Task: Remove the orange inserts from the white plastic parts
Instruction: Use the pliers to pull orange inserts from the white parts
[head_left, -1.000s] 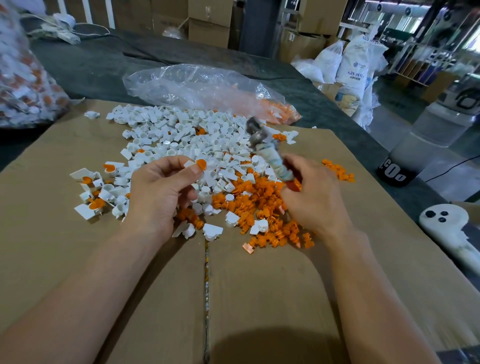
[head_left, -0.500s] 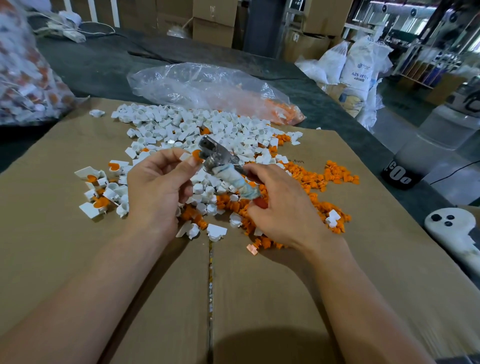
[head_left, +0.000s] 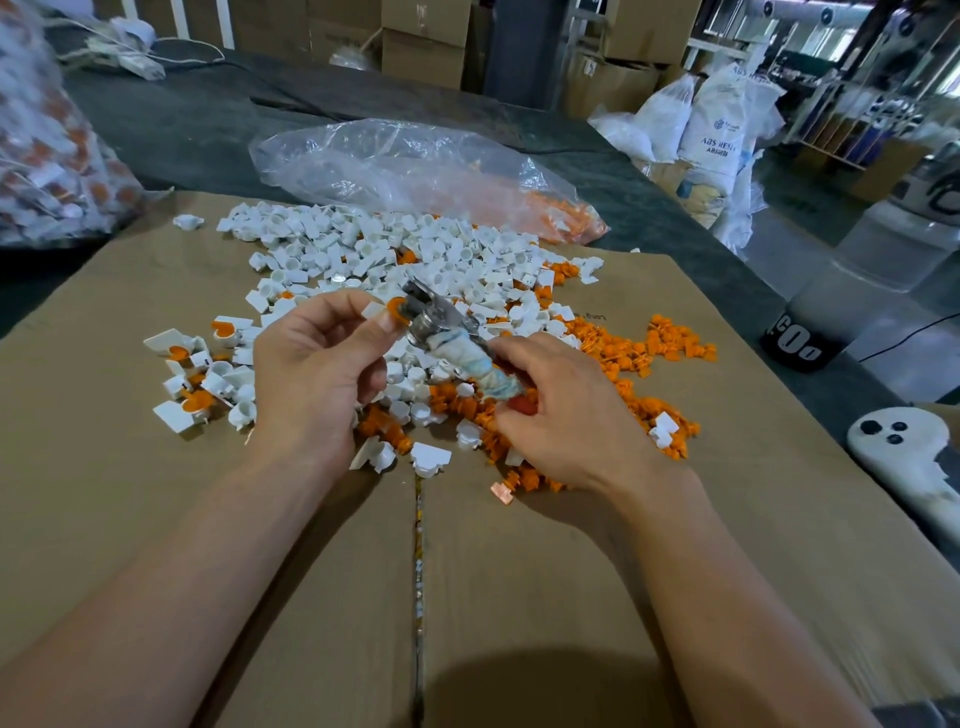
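Swung left since a second ago, the cloth-wrapped tool (head_left: 457, 348) now has its metal tip against the part at the left hand (head_left: 311, 374). On the dark desk (head_left: 208, 130) lies a cardboard sheet (head_left: 519, 597), a clear plastic bag (head_left: 405, 166) at its far edge. White plastic parts (head_left: 415, 249) are heaped mid-sheet, with loose orange inserts (head_left: 623, 353) to their right. The right hand (head_left: 566, 415) grips the tool's handle; the left hand pinches one white part (head_left: 373, 310), its orange insert (head_left: 397, 307) touching the tip.

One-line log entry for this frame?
left hand pinches white part | right hand grips wrapped tool, tip at orange insert | insert not out
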